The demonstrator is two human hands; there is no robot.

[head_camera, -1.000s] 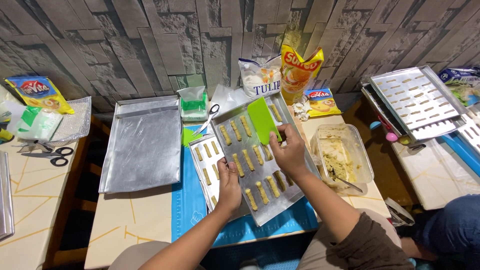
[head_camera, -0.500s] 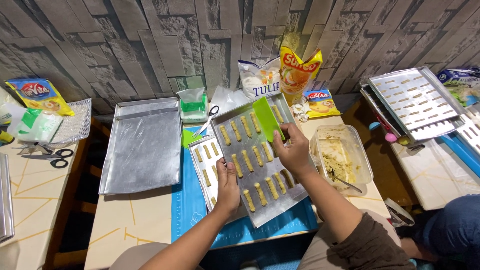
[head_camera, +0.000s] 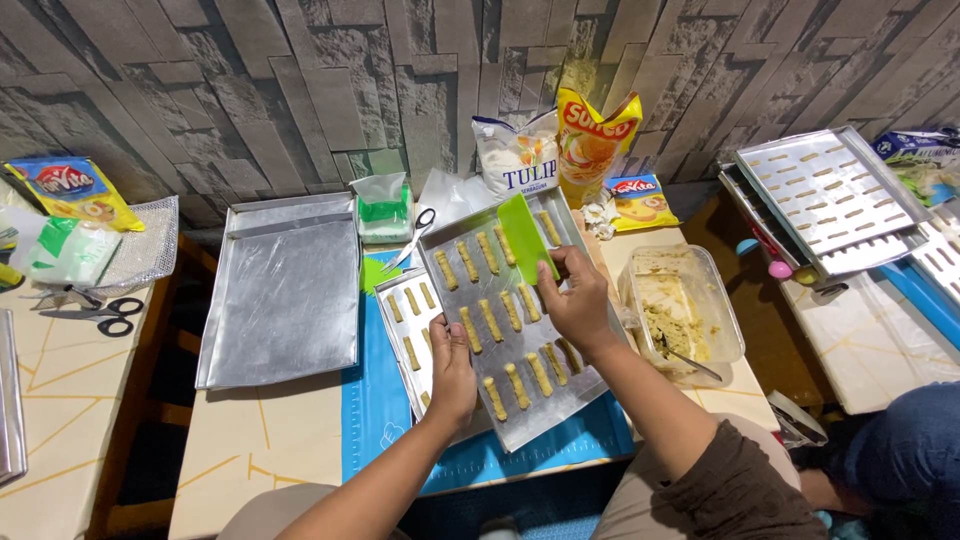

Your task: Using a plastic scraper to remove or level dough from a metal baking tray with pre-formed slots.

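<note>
A metal tray (head_camera: 560, 415) with rows of pale dough sticks sits tilted, resting partly on a second tray of dough sticks (head_camera: 398, 318). My left hand (head_camera: 452, 372) grips the upper tray's near-left edge. My right hand (head_camera: 582, 302) lies over the tray's right side and pinches a flat green plastic scraper (head_camera: 524, 236), which stands up over the far rows. Both trays rest on a blue mat (head_camera: 372, 410).
An empty metal tray (head_camera: 280, 290) lies to the left. A clear plastic tub of dough (head_camera: 682, 312) holding a spoon stands to the right. Bags (head_camera: 592, 135) and scissors (head_camera: 417, 234) line the back wall. Filled trays (head_camera: 830, 190) sit far right. Another person's knee (head_camera: 905, 450) shows at lower right.
Both hands and the tray have barely shifted. The green scraper stays in my right hand over the far rows.
</note>
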